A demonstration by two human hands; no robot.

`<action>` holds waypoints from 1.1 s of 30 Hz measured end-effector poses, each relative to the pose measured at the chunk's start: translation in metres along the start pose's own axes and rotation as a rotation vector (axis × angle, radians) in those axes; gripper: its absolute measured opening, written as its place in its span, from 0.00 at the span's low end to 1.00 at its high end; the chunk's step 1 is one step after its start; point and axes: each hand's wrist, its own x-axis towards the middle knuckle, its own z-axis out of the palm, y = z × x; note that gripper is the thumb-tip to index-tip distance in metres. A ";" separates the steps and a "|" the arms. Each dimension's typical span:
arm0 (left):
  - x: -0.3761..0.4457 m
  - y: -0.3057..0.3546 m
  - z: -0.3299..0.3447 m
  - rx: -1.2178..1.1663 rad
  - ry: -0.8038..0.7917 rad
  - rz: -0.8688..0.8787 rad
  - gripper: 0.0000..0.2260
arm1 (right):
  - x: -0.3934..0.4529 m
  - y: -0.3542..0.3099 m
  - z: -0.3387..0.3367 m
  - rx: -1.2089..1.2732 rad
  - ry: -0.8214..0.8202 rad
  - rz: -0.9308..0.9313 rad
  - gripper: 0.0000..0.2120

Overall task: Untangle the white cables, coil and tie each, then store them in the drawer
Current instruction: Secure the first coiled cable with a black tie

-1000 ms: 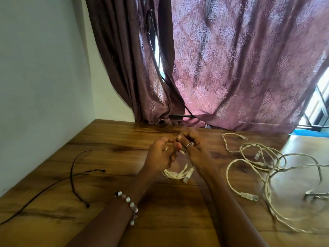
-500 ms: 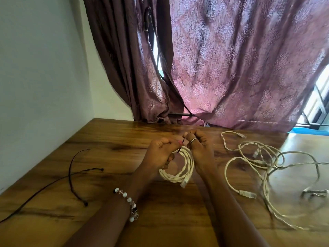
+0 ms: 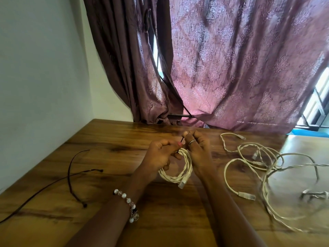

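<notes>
- Fingertips (image 3: 186, 134) of the right hand (image 3: 199, 154) pinch the upper end of a thin dark tie (image 3: 181, 143); its other fingers curl against the coil's right side, one wearing a ring (image 3: 192, 142).
- Left hand (image 3: 160, 155) has its fingers curled, thumb and forefinger pinching the lower end of the tie at the top of the coil.
- Coiled white cable (image 3: 178, 172) hangs between the two hands just above the wooden table (image 3: 160, 220), in several twisted loops, with a clear plug (image 3: 182, 183) at its near edge.
- Tie runs up from the top of the coil, between the two hands; whether it is knotted cannot be told.
- Left wrist carries a beaded bracelet (image 3: 127, 200).
- Loose white cables (image 3: 263, 168) lie tangled on the table to the right, well apart from the coil, with plugs among them; one plug (image 3: 246, 195) lies at the near side of the tangle.
- Black cord (image 3: 71, 172) lies on the table to the left, looping near the pale wall (image 3: 35, 77).
- Patterned maroon curtain (image 3: 231, 68) hangs behind the far edge of the table, with daylight at a gap in the middle and at the window on the far right.
</notes>
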 end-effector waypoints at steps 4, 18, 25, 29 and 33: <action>0.001 0.001 0.001 0.023 -0.010 0.012 0.06 | 0.000 -0.001 -0.001 -0.021 -0.020 -0.020 0.13; 0.000 -0.001 -0.005 -0.039 0.068 -0.035 0.06 | -0.002 -0.002 -0.006 -0.072 -0.122 0.097 0.06; 0.000 -0.002 -0.002 -0.038 0.081 -0.035 0.06 | -0.003 -0.003 0.002 -0.038 -0.068 0.146 0.05; 0.000 -0.001 0.001 -0.030 0.061 -0.030 0.06 | -0.001 -0.001 0.005 -0.038 -0.015 0.151 0.08; 0.000 0.001 0.003 -0.090 0.027 -0.055 0.04 | 0.003 -0.001 0.003 -0.094 0.018 0.131 0.10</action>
